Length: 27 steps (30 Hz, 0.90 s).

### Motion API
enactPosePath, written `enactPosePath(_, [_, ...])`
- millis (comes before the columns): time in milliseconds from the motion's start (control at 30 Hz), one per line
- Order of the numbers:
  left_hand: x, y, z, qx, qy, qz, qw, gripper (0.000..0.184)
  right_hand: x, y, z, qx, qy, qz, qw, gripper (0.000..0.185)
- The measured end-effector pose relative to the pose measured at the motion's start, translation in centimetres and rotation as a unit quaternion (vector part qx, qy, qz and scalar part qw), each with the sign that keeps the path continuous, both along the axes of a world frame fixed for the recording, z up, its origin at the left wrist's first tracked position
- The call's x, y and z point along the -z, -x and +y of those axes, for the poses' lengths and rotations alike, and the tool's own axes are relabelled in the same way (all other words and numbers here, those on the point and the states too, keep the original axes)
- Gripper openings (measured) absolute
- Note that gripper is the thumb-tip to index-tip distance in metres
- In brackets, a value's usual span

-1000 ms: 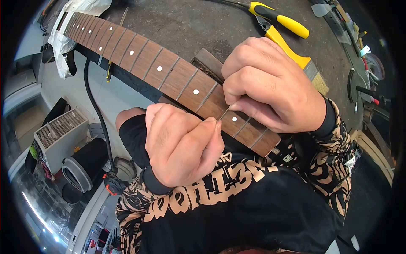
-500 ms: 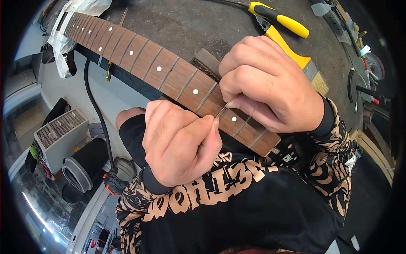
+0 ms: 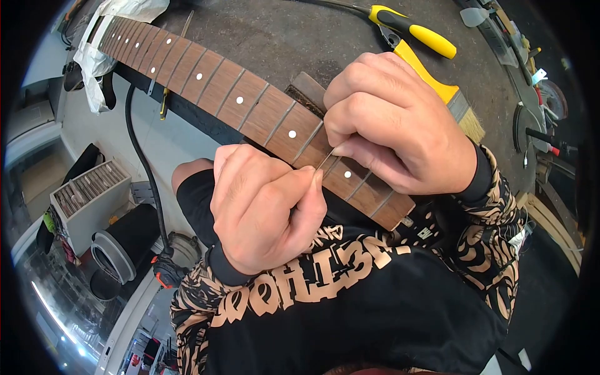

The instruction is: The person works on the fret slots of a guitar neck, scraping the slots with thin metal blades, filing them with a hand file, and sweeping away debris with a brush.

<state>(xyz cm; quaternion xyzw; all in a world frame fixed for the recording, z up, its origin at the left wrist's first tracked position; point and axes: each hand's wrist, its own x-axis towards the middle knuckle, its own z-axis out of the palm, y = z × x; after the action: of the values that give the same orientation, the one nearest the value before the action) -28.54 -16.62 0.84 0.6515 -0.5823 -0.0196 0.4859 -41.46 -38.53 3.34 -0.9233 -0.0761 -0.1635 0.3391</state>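
A guitar neck (image 3: pixel 215 85) with a brown fretboard, metal frets and white dot inlays runs from the upper left down to its squared end near my lap. Over its lower part, a thin strip of fret wire (image 3: pixel 326 160) spans the gap between my hands, lying along a fret position. My left hand (image 3: pixel 269 209) is closed, its thumb and forefinger pinching the near end of the wire at the board's edge. Curled and closed, my right hand (image 3: pixel 403 128) pinches the far end. Its fingers hide part of the fretboard.
Beyond my right hand lie a yellow-handled brush (image 3: pixel 431 75) and yellow-black pliers (image 3: pixel 415 31) on the dark workbench (image 3: pixel 269 47). A dark block (image 3: pixel 307 89) sits against the neck. White cloth (image 3: pixel 94 75) lies under the neck's far end. A box of slats (image 3: pixel 90 194) stands lower left.
The far part of the neck has shifted slightly to the right in view. My left hand has moved very slightly left and up; both hands still pinch the wire.
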Motion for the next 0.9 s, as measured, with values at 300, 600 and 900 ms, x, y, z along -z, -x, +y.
enactPosePath(300, [-0.24,0.19,0.44,0.019,-0.013,-0.016,1.000,0.030,-0.50,0.70,-0.03,-0.013,0.011,0.011,1.000,0.026])
enactPosePath(600, [0.01,-0.10,0.45,0.000,0.000,-0.009,1.000,0.029,-0.34,0.09,0.52,0.014,0.023,0.006,1.000,0.028])
enactPosePath(900, [0.21,0.20,0.84,0.002,0.000,-0.024,1.000,0.031,-0.58,0.55,0.62,0.001,0.029,0.010,1.000,0.028])
